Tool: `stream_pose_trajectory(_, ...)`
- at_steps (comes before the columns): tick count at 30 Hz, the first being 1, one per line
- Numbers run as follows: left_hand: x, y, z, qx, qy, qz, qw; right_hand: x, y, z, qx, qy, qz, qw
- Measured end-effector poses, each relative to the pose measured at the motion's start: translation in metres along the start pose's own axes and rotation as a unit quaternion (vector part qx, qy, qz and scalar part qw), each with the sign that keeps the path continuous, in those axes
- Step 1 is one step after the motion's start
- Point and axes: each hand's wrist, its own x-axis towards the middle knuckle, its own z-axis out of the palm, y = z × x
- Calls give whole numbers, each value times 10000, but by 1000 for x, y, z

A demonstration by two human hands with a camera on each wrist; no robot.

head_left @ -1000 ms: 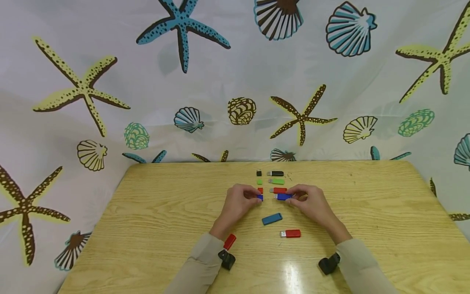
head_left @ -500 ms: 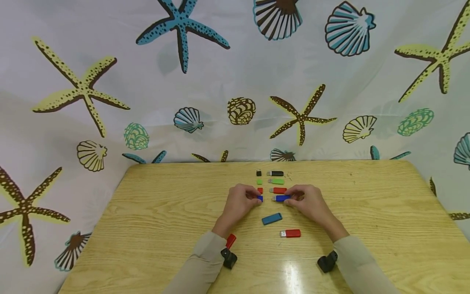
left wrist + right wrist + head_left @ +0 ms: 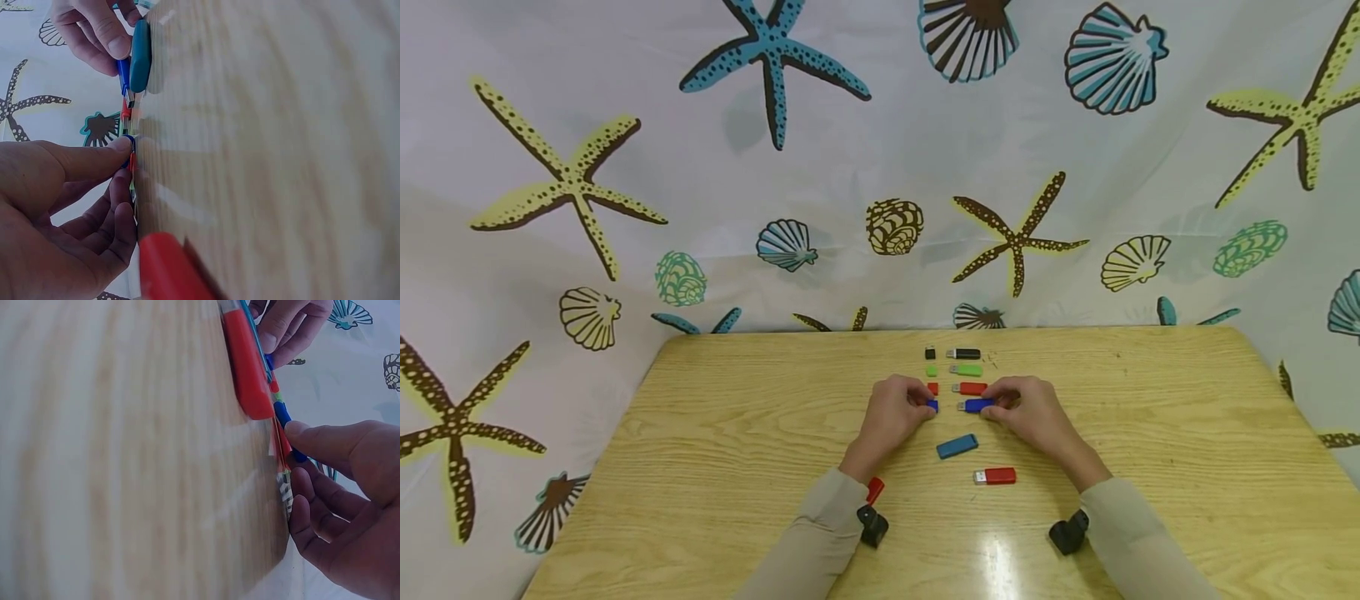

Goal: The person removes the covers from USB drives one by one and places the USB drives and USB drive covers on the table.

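Blue stick point(image 3: 974, 406) shifted left | right fingers point(image 3: 1004, 384) pinch it, left fingers point(image 3: 916, 385) apparently a blue cap point(image 3: 933, 406) | red stick point(image 3: 973, 388) just beyond

Blue stick point(image 3: 978, 406) w/ silvery plug point(image 3: 962, 406); blue cap point(image 3: 932, 406) too. Behind: red stick point(image 3: 973, 388) & red cap point(image 3: 932, 388), bright-green stick point(image 3: 967, 370) & green cap point(image 3: 931, 371), blk stick point(image 3: 967, 354) & blk cap point(image 3: 930, 353). Teal-blue stick point(image 3: 957, 447), plain. Nearer red stick point(image 3: 999, 476) w/ silver-white end point(image 3: 981, 477). Red piece point(image 3: 876, 490) by L sleeve, solid colour. Counter point(image 3: 722, 467): yellowish-brn, streaky wood grain. Sleeves point(image 3: 820, 525) plain beige; wrist cams point(image 3: 872, 527) blk. Cloth point(image 3: 850, 167): off-white w/ sea print, incl. yellow starfish point(image 3: 571, 182) & blue starfish point(image 3: 769, 43), both w/ dk dots, brn starfish point(image 3: 1015, 240) w/ lt dots, striped shells point(image 3: 1116, 62) in blue/brn/yellow, some mint-green.
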Motion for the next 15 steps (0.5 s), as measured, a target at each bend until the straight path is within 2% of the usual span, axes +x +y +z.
stream_pose_trajectory(15, 0, 3, -1, 111, -104, -37, 9999, 2, 2, 0, -204, -21, -59, 9998)
